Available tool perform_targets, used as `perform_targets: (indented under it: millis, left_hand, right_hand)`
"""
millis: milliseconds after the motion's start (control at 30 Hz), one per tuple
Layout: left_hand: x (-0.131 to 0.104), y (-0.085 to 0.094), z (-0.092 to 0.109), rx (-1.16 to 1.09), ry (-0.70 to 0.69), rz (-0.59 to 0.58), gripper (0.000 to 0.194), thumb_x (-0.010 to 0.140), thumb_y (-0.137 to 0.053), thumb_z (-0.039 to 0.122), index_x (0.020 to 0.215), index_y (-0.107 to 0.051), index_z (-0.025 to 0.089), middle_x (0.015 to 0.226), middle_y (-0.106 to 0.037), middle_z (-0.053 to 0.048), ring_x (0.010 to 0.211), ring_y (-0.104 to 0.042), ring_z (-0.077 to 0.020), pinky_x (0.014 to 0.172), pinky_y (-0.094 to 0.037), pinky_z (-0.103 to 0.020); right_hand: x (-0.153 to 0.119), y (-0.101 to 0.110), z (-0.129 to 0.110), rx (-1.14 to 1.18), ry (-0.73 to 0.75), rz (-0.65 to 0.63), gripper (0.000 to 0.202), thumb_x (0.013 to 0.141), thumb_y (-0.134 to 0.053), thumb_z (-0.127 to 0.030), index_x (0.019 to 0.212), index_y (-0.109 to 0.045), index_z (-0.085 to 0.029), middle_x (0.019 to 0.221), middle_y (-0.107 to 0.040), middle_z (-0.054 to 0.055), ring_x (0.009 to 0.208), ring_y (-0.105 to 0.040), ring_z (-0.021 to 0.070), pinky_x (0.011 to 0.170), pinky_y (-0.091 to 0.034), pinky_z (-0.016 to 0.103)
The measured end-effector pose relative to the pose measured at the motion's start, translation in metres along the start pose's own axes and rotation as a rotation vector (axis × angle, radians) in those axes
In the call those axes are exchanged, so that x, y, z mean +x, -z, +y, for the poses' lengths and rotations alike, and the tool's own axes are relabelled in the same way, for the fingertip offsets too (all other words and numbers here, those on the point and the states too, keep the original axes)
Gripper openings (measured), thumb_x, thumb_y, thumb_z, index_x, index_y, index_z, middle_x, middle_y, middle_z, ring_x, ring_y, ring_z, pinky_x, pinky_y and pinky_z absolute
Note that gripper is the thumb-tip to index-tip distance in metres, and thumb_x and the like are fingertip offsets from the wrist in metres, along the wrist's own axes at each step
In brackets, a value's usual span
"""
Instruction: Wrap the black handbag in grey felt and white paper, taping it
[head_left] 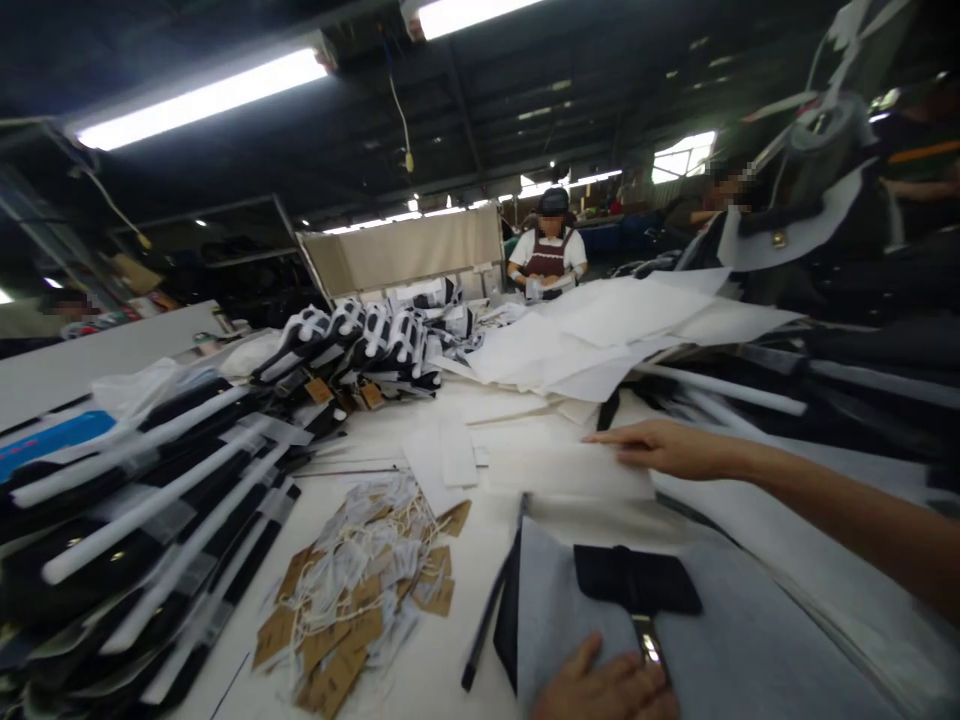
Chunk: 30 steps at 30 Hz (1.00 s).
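My left hand (604, 688) lies with its fingers spread on pale grey tissue paper (720, 640) at the bottom, partly cut off by the frame edge. Under and around that paper is a black bag, mostly hidden. A black leather flap tab (637, 580) with a shiny metal clasp (649, 640) lies on the paper just above my left hand. Farther out, my right hand (671, 448) reaches leftward, fingers stretched out, over a white paper sheet (570, 470); whether it touches the sheet is unclear. A black strap (495, 600) runs along the bag's left side.
Brown cardboard tags with white strings (360, 600) lie heaped on the white table. Black bags with white wrapped handles (150, 510) are stacked at left, more wrapped ones (375, 335) beyond. Large white sheets (600, 325) are piled ahead. A co-worker (551, 250) stands across the table.
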<state>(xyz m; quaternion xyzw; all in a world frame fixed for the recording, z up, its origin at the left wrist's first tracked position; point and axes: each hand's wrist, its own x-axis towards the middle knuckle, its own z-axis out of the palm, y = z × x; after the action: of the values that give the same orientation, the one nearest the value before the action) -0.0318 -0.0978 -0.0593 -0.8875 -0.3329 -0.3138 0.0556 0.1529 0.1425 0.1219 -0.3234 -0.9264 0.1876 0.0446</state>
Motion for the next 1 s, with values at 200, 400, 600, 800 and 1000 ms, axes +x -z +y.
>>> perform_targets:
  millis: [200,400,600,800,1000]
  left_hand:
    - [0.012,0.057,0.012,-0.077,0.052,0.056,0.033,0.100,-0.052,0.036,0.124,-0.064,0.017,0.129,-0.070,-0.003,0.117,-0.067,-0.0169,0.106,-0.051,-0.032]
    - [0.023,0.079,0.020,-0.095,0.093,-0.074,0.033,0.102,-0.047,0.034,0.126,-0.062,0.017,0.131,-0.069,-0.005,0.118,-0.067,-0.0183,0.101,-0.056,-0.032]
    - [0.016,0.073,0.021,-0.141,0.143,-0.098,0.033,0.101,-0.049,0.032,0.130,-0.059,0.020,0.131,-0.069,-0.004,0.115,-0.068,-0.0200,0.103,-0.055,-0.041]
    - [0.013,0.073,0.023,-0.224,0.229,-0.193,0.034,0.099,-0.054,0.029,0.132,-0.057,0.023,0.120,-0.073,-0.004,0.101,-0.072,-0.0200,0.088,-0.062,-0.035]
    - [0.010,0.069,0.024,-0.199,0.231,-0.209,0.036,0.099,-0.054,0.031,0.135,-0.054,0.025,0.115,-0.075,-0.002,0.095,-0.074,-0.0213,0.084,-0.063,-0.036]
  right_hand:
    - [-0.107,-0.042,-0.034,0.098,-0.024,-0.103,0.051,0.094,-0.051,-0.024,0.145,-0.054,-0.031,0.153,-0.048,0.008,0.139,-0.046,0.0326,0.116,-0.034,0.053]
    - [-0.119,-0.095,-0.053,0.013,0.129,-0.029,0.055,0.097,-0.059,-0.043,0.150,-0.044,-0.037,0.154,-0.046,0.010,0.139,-0.045,0.0324,0.114,-0.034,0.058]
    - [-0.133,-0.082,-0.070,-0.193,0.161,0.207,0.044,0.099,-0.056,-0.039,0.143,-0.053,-0.041,0.143,-0.056,0.011,0.127,-0.054,0.0319,0.102,-0.045,0.054]
    - [-0.163,-0.108,-0.084,-0.294,0.130,0.220,0.048,0.098,-0.056,-0.035,0.145,-0.049,-0.043,0.148,-0.052,0.007,0.123,-0.055,0.0309,0.098,-0.047,0.051]
    - [-0.172,-0.136,-0.074,-0.299,0.227,0.148,0.069,0.092,-0.050,-0.010,0.155,-0.034,-0.032,0.154,-0.047,0.000,0.144,-0.037,0.0275,0.116,-0.031,0.054]
